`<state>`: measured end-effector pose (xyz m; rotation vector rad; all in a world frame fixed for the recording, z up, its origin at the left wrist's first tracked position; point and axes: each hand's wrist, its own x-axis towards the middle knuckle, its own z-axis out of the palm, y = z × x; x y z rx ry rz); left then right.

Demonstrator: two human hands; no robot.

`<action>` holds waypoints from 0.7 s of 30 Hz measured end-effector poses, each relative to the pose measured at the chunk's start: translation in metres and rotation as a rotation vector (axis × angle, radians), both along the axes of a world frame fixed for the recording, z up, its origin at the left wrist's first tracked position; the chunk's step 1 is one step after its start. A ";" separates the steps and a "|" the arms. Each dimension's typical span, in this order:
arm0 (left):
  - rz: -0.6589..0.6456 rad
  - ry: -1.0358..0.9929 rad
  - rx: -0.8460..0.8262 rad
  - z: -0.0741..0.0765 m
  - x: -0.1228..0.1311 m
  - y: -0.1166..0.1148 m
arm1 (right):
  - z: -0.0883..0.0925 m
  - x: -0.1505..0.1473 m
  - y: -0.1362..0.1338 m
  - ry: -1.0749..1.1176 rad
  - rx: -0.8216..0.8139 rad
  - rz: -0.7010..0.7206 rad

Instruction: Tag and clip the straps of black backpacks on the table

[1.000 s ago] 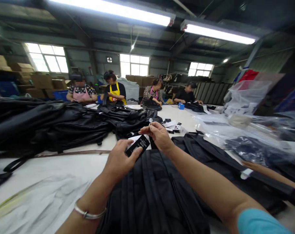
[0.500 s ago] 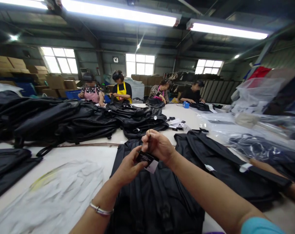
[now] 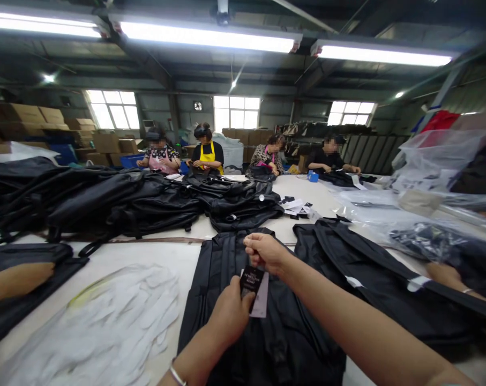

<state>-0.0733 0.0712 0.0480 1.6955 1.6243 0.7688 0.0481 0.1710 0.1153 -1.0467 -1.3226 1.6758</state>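
A flat black backpack (image 3: 226,279) lies on the white table (image 3: 118,268) right in front of me. My left hand (image 3: 229,316) pinches the lower edge of a black hang tag (image 3: 251,280) that has a white card (image 3: 262,303) behind it. My right hand (image 3: 264,252) is closed just above the tag, gripping its top end or string; the string itself is hidden inside the fist. Both hands hover over the middle of the backpack.
A second black bag (image 3: 367,279) lies to the right, a heap of black bags (image 3: 106,203) at the left and centre. Crumpled white paper (image 3: 106,321) lies at front left. Clear plastic bags (image 3: 427,161) pile up at right. Other people's arms (image 3: 13,281) enter from both sides; several workers (image 3: 206,153) sit at the far end.
Both hands have come down and toward me with the tag, from above the bag's top edge to over its middle. My view has shifted left, showing more of the table.
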 end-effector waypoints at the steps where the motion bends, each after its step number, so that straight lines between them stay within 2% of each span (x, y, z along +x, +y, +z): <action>1: 0.027 -0.050 -0.094 -0.005 0.008 0.000 | -0.008 -0.007 0.006 -0.097 0.000 -0.083; 5: 0.069 -0.396 -0.476 -0.015 0.035 0.002 | -0.050 -0.033 0.029 -0.303 0.074 -0.303; 7: -0.038 -0.317 -0.593 -0.012 0.033 0.008 | -0.073 -0.037 0.043 -0.398 0.136 -0.377; 9: -0.257 -0.130 -0.658 -0.003 0.017 0.022 | -0.095 -0.032 0.059 -0.492 0.193 -0.435; 11: -0.444 0.038 -0.612 0.008 -0.007 0.050 | -0.112 -0.025 0.075 -0.567 0.231 -0.473; 12: -0.520 0.161 -0.505 0.013 -0.020 0.070 | -0.119 -0.021 0.083 -0.595 0.242 -0.482; 14: -0.440 0.264 -0.330 0.018 -0.044 0.119 | -0.126 -0.016 0.099 -0.633 0.255 -0.485; 16: -0.212 0.380 0.039 0.015 -0.058 0.173 | -0.127 -0.018 0.113 -0.645 0.272 -0.479; 19: -0.141 0.365 0.148 -0.005 -0.059 0.245 | -0.122 -0.033 0.133 -0.615 0.338 -0.473; 21: -0.162 0.334 0.148 -0.022 -0.052 0.277 | -0.121 -0.046 0.148 -0.565 0.355 -0.478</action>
